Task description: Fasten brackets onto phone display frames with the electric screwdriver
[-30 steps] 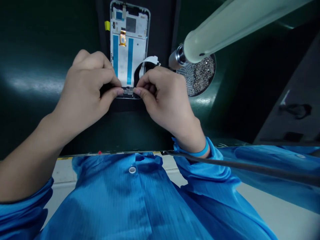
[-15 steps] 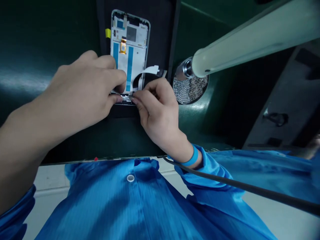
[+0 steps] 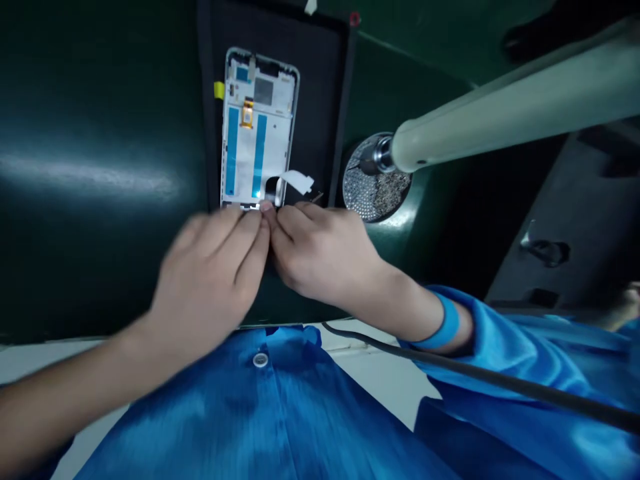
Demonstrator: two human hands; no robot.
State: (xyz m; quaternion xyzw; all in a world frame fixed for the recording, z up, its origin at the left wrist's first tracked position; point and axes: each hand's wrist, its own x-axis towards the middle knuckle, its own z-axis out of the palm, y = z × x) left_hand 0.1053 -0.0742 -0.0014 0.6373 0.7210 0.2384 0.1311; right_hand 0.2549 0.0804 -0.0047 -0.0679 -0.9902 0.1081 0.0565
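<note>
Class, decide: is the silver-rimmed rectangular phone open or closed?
Open: the silver-rimmed rectangular phone shows its white inner plate, two long blue strips and an orange ribbon connector, uncovered.

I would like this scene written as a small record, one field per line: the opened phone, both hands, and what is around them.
Device: opened smartphone frame, lying in a black tray
On frame: two blue strips, orange flex connector
Left hand: fingertips at the frame's lower end; grip hidden
Right hand: fingertips there too, close against the left's
White flex tab: sticking out past the frame's right edge
Right of tray: round dish with small metal parts, perhaps screws
Right wrist: blue band
</note>
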